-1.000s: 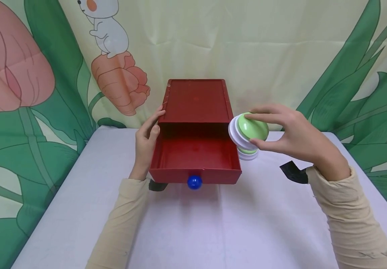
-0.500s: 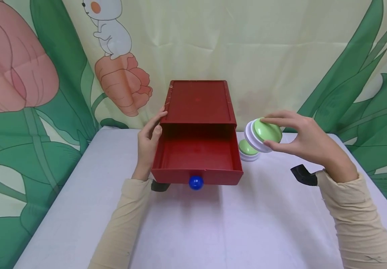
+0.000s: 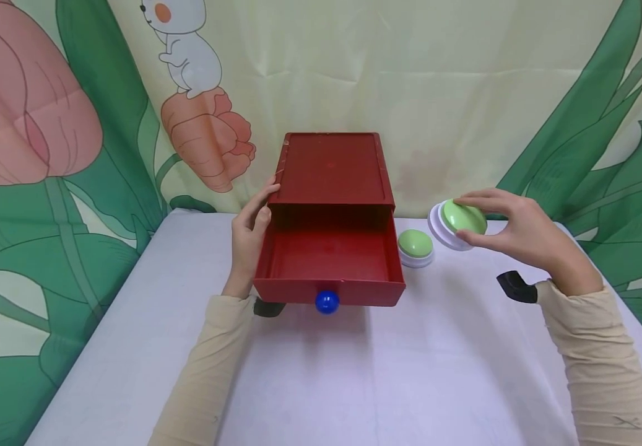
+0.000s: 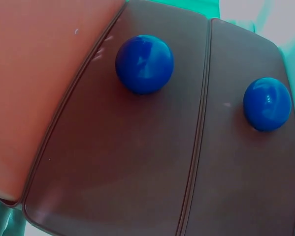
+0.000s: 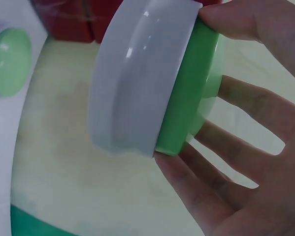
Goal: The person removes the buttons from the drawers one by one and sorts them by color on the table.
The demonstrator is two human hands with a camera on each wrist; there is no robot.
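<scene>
My right hand (image 3: 527,229) holds a green-and-white push button (image 3: 462,218) by its green dome, thumb and fingertips round the edge. In the head view the button is tilted, raised right of a red drawer box (image 3: 332,167). The right wrist view shows its white base (image 5: 137,73) side-on with the fingers spread round the green part. A second green push button (image 3: 415,243) sits on the table beside the box. My left hand (image 3: 247,238) rests along the box's left side, its fingers straight. The box's top drawer (image 3: 329,254) is pulled out, showing a bare red inside.
A blue knob (image 3: 327,302) juts from the pulled-out drawer's front. In the left wrist view another drawer front with a blue knob (image 4: 267,103) shows. The white table (image 3: 321,371) ends at a printed cloth (image 3: 438,93) with plants, a rabbit and a carrot.
My right hand has moved right, away from the box, with the held push button, uncovering the second one. The left hand stays against the box. The head view has shifted slightly.
</scene>
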